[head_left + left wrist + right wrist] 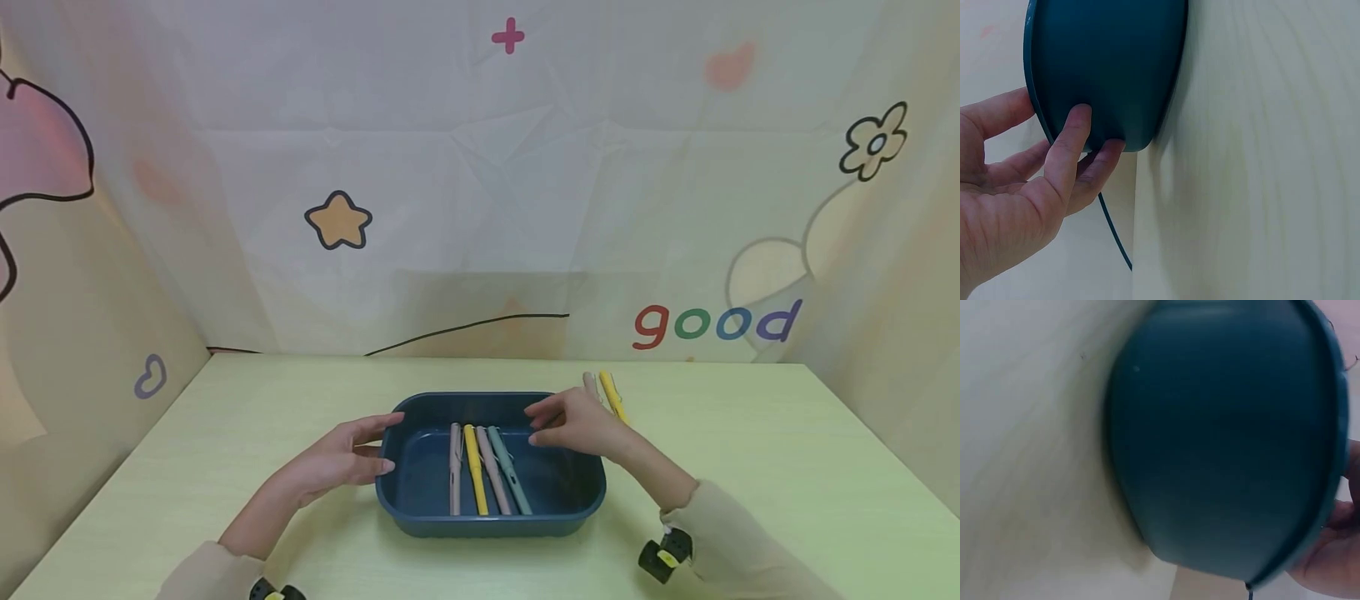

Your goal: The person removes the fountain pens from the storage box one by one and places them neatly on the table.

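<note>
A dark blue rectangular box stands on the table with several capped pens lying side by side inside it. From left to right they are a greyish-pink pen, a yellow pen, another greyish-pink pen and a teal pen. My left hand holds the box's left end, fingertips against the outer wall and others at the rim. Over the right part of the box hovers my right hand, fingers loosely bent and pointing left, no pen visible in it.
Behind my right hand, on the table, lie one more greyish-pink pen and one more yellow pen. A printed cloth hangs along the table's back edge and both sides.
</note>
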### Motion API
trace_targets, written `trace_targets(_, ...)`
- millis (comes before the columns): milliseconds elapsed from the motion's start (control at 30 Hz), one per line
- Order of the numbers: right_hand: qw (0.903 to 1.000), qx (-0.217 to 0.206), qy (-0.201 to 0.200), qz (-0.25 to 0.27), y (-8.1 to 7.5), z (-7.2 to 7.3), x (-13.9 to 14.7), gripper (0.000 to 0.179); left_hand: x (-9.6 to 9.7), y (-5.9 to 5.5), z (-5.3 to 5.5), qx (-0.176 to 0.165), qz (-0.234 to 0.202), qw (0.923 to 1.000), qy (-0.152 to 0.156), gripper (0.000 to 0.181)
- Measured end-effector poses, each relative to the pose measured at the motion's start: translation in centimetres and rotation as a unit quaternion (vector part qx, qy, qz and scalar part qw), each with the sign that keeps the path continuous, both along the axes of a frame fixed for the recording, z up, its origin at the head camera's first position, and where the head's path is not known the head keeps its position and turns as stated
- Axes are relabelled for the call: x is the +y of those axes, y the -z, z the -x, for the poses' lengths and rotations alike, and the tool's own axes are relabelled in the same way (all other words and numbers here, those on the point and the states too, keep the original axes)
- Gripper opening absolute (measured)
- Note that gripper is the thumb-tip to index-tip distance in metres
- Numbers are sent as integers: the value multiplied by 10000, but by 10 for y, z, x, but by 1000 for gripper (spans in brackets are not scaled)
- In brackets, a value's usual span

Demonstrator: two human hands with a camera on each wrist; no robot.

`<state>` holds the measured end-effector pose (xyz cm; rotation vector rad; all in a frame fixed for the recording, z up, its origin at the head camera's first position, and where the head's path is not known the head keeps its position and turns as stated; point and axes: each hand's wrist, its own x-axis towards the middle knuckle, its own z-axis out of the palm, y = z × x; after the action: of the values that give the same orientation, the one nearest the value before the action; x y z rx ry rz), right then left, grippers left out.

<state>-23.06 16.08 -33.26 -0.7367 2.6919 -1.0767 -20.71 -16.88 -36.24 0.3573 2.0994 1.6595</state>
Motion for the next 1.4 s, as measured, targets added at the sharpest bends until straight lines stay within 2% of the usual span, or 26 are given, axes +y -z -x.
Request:
trace_targets(200, 9993, -71, -167, -324, 13, 0, -17, 38, -1, -1, 1, 15, -6, 10000, 30, 68)
trace_targets(500, 9934, -380, 441, -991, 26, -4, -38, 39, 0, 0, 1, 26, -4, 10000, 43, 68)
trace_targets(700, 9906, -644, 573, -1059, 28, -5, -43, 42, 0, 0, 1, 37, -26, 10000, 63, 69)
trace_targets(1000, 9839, -1289, 722, -1003, 30, -3, -48, 44, 0, 0, 0, 37, 9, 10000, 62, 68)
trace_targets(1067, 9839, -1300, 700, -1011, 30, -4, -49, 42, 0, -1, 0, 35, 37, 10000, 33, 68)
trace_targets(1233, 9864, -938, 561, -1230, 29, -6, -53, 9, 1, -1, -1, 57, 98, 9999, -30, 67)
trace_targets(1400, 9845, -779, 589, -1458, 30, -7, -55, 12, 1, -1, -1, 41, 89, 9999, -33, 68)
